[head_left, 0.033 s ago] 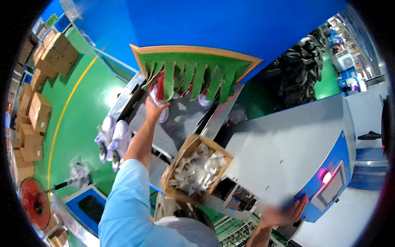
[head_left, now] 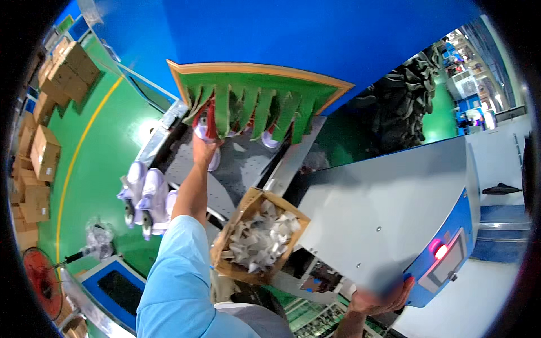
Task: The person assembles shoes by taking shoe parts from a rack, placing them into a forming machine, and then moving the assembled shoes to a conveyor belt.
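Note:
My left hand (head_left: pixel 205 151) reaches forward to the green strip curtain (head_left: pixel 256 110) and is closed on a white and lavender shoe (head_left: pixel 201 130), whose far end goes in among the green and red strips. Another pale shoe (head_left: pixel 270 139) shows under the strips to the right, and one (head_left: pixel 214 160) lies beside my wrist on the dark, white-patched belt (head_left: pixel 236 174). Low on the right, my right hand (head_left: pixel 389 301) has its fingers stretched out against the lower corner of the blue control panel (head_left: pixel 420 293). A blur covers part of that hand.
A cardboard box (head_left: pixel 222 242) of white scraps stands before my body. Several white shoes (head_left: pixel 151 194) are left of the belt. A grey machine cabinet (head_left: pixel 360 208) with a red lamp (head_left: pixel 440 251) takes up the right. Cartons (head_left: pixel 45 152) and a red fan (head_left: pixel 42 284) are far left.
The whole view has shifted slightly, so things sit a little further left. Both hands keep their places at the curtain and the panel.

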